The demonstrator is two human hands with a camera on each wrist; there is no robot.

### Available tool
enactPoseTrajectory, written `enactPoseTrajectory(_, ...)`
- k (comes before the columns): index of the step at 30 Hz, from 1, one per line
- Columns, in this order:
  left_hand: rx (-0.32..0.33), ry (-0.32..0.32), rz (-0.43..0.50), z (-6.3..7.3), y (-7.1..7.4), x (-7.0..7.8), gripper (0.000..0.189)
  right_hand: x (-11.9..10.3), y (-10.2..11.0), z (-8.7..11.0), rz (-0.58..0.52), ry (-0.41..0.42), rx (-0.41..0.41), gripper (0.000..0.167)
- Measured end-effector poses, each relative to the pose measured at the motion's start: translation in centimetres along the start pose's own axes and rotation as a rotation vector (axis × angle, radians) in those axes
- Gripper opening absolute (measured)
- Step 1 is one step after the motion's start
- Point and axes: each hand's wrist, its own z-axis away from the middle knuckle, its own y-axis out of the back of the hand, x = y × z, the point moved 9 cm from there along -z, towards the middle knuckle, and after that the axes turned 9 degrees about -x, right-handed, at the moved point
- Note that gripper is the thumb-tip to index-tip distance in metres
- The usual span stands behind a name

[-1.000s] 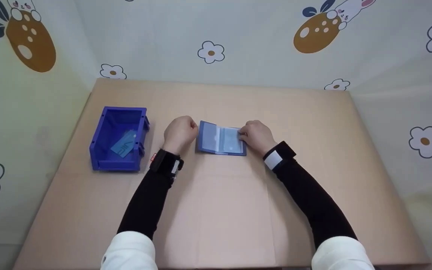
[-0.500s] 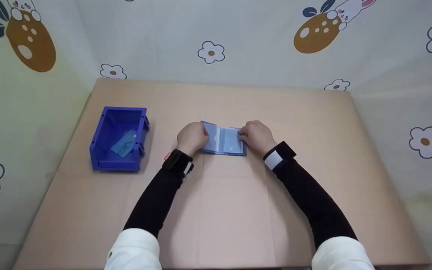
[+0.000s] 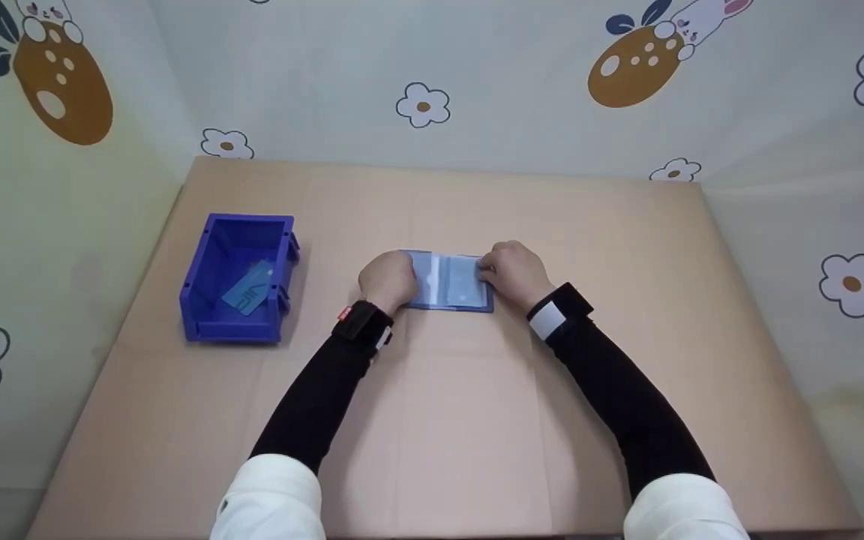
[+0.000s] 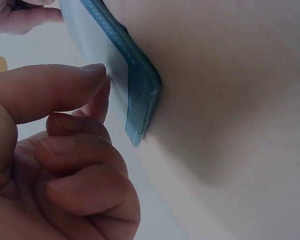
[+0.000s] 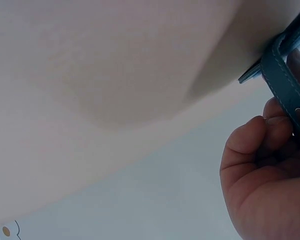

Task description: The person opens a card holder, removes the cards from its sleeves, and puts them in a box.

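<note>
Cardboard tabletop [image 3: 462, 420], both hands on card holder [image 3: 451, 281]

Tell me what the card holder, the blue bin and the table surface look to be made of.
Card holder: a blue stitched cover, likely faux leather, with glossy clear plastic sleeves inside; the stitching shows in both wrist views. Blue bin: rigid moulded plastic, judging by its ribbed rim and even colour. Table surface: matte brown cardboard, going by its flat seams.

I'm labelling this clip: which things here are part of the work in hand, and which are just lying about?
In hand:
card holder, open on the table
left hand, at its left edge
right hand, gripping its right edge

Lying about:
blue bin
card inside the bin
</note>
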Motion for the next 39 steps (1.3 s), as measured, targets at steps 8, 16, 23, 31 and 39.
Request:
enactPoseTrajectory(8,-0.009,0.021,-0.027,-0.1,-0.1,0.1,0.020,-0.1,0.1,-0.1,-0.002,-0.001,-0.005,0.018)
enactPoseTrajectory(16,-0.009,0.008,-0.034,-0.1,-0.2,0.1,0.023,-0.6,0.2,0.0,0.040,0.022,0.048,0.012)
enactPoseTrajectory(23,-0.016,0.016,-0.026,-0.1,-0.3,0.0,0.025,-1.5,0.1,0.1,0.104,0.074,0.078,0.008)
enactPoseTrajectory(31,-0.012,0.014,-0.006,0.0,-0.2,-0.1,0.023,-2.0,0.0,0.1,0.123,0.094,0.078,0.009)
enactPoseTrajectory(39,0.008,-0.008,0.005,0.4,-0.1,0.0,0.022,-2.5,-0.2,0.0,0.097,0.112,0.074,0.009)
